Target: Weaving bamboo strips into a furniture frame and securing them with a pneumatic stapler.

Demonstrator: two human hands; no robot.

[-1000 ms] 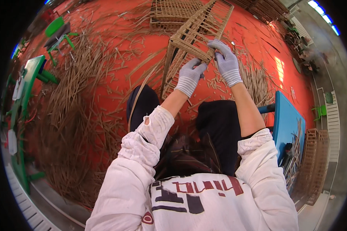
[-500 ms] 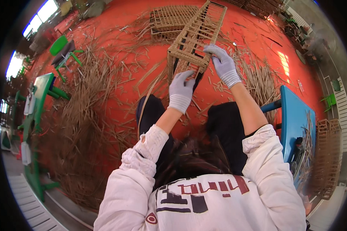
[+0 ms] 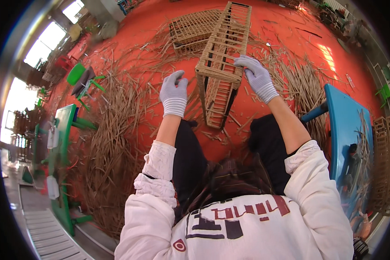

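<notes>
A long, box-shaped woven rattan frame with dark bars showing inside stands tilted before my knees. Its ladder-like top runs away from me, and its slatted near end faces me. My right hand, in a grey-white glove, has its fingers hooked over the frame's right upper edge, near the front corner. Left of the frame, apart from it, my gloved left hand is raised with fingers half bent and the thumb spread away. Nothing shows in it.
Another woven piece lies behind the frame. Loose strips heap on the red floor at left, with another heap at right. A blue table stands at right, a green bench and green chair at left.
My left hand has left the frame's near end and moved left. The frame has tipped so its near end shows more. My right hand stays at its edge, and the view has shifted slightly.
</notes>
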